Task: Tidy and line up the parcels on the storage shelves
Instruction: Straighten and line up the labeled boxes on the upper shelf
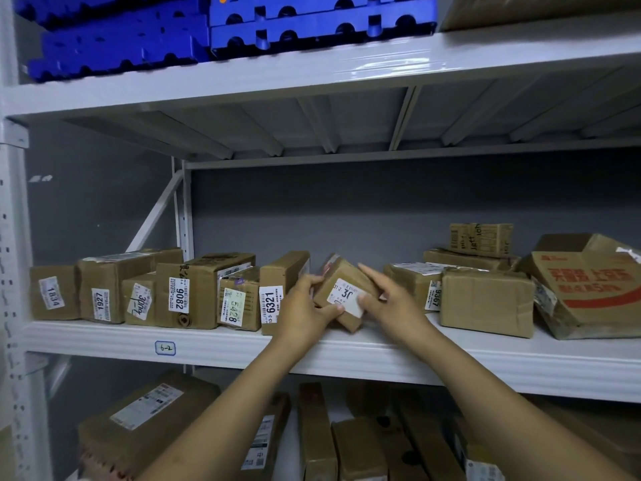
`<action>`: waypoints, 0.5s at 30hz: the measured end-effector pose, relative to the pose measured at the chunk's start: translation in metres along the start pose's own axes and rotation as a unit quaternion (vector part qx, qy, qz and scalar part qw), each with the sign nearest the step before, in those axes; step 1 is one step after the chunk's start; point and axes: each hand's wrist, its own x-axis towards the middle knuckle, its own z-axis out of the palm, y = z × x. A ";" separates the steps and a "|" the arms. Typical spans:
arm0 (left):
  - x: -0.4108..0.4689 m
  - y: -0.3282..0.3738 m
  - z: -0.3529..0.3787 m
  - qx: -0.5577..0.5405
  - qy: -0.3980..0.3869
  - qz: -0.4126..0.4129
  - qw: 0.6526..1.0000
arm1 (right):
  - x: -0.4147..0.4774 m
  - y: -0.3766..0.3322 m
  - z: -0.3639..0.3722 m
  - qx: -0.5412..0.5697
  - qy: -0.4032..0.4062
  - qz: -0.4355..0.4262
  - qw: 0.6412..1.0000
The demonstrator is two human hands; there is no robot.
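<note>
Two hands: both of mine are up at the middle shelf [242, 338], clamped on one small parcel [343, 272] from either side.
Left hand [301, 307]: my fingers curl over the small parcel's left edge and my thumb tucks along its lower front edge.
Right hand [392, 307]: my fingers lie along the upper right edge and my thumb presses on the white label, so the box is pinched between them.
Small parcel: brown cardboard, tilted onto one corner. Its label faces me and is partly covered by my thumbs, and its low corner is down at the shelf board.
Position: it sits in the gap between the 6321 parcel [281, 289] on the left and a taped parcel [412, 279] on the right.
Left row [187, 289]: six brown parcels stand side by side with labels forward, from the 1834 parcel [52, 293] to the 6321 parcel.
Right group: a plain box [485, 300] stands just beside the taped parcel. A big red-printed box [589, 289] leans at an angle, and a little box [480, 239] is stacked on a flat one behind.
Top shelf: blue plastic crates [312, 22].
Bottom shelf: more parcels [149, 418] lie at mixed angles under my forearms.
Shelf tag [165, 348]: handwritten "6-2" on the front edge.
</note>
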 end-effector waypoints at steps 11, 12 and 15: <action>-0.004 0.000 -0.042 0.283 0.132 0.187 0.932 | 0.004 0.005 0.006 -0.061 -0.022 0.006 0.998; 0.001 -0.003 -0.049 0.286 0.149 0.196 0.926 | 0.005 0.005 0.008 -0.054 -0.035 0.008 0.998; 0.018 -0.022 -0.067 0.316 0.094 0.138 0.934 | 0.006 0.001 0.013 -0.040 -0.052 0.012 0.998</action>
